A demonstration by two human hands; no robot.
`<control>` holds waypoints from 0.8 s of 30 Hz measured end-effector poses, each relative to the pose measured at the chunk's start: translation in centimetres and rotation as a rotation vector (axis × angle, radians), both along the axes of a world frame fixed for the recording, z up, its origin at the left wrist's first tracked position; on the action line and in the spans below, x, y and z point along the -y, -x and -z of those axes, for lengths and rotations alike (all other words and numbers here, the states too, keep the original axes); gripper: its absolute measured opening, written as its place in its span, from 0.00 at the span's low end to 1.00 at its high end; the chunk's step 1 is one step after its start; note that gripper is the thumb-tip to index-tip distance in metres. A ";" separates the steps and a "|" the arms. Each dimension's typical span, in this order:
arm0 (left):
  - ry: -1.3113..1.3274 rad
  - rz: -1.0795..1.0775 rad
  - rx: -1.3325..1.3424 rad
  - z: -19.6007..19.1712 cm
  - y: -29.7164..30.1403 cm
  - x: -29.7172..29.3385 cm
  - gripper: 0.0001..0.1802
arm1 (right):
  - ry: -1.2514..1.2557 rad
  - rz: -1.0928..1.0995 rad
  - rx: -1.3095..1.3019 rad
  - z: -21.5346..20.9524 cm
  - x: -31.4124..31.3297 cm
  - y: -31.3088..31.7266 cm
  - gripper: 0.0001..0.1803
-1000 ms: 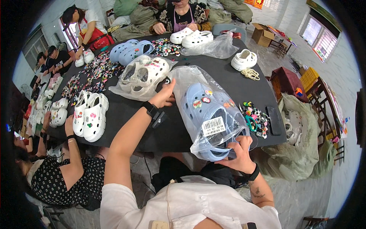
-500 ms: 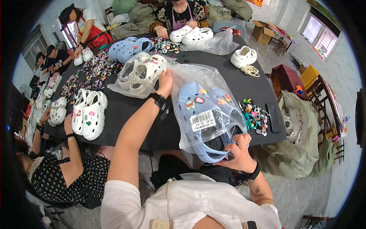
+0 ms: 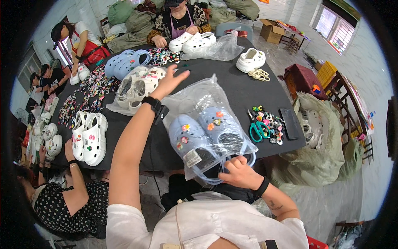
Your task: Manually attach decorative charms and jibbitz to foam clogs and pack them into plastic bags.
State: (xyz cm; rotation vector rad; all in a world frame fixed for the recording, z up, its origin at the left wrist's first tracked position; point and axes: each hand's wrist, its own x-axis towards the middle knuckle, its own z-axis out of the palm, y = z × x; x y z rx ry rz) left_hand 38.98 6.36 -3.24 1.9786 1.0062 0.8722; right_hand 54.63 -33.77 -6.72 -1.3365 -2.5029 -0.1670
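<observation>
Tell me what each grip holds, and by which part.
Right grip: the bagged blue clogs, by the heel end. Left grip: open, apparently holding nothing.

The crinkled bag (image 3: 182, 101) is glossy clear plastic; the bagged blue clogs (image 3: 226, 125) look smooth and rubbery. The desk (image 3: 244, 97) looks matt, the scissors' handles (image 3: 260, 129) plastic, the box (image 3: 272, 32) cardboard, the sack (image 3: 317, 162) rough, woven.
</observation>
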 end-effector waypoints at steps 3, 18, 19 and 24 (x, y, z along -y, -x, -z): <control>0.132 0.133 -0.320 2.0 -1.5 0.4 0.53 | -0.140 -0.063 0.137 -0.1 -0.2 0.2 0.10; -0.450 -0.427 -0.536 5.2 7.8 -5.5 0.19 | -0.030 0.170 0.092 -2.2 3.9 -5.1 0.13; -0.500 -0.419 -0.551 5.1 8.9 -6.0 0.19 | -0.020 0.207 0.038 -2.1 4.6 -5.7 0.16; -0.666 -0.300 -0.498 3.0 8.9 -4.1 0.19 | -0.062 0.381 -0.156 -3.4 8.4 -8.8 0.30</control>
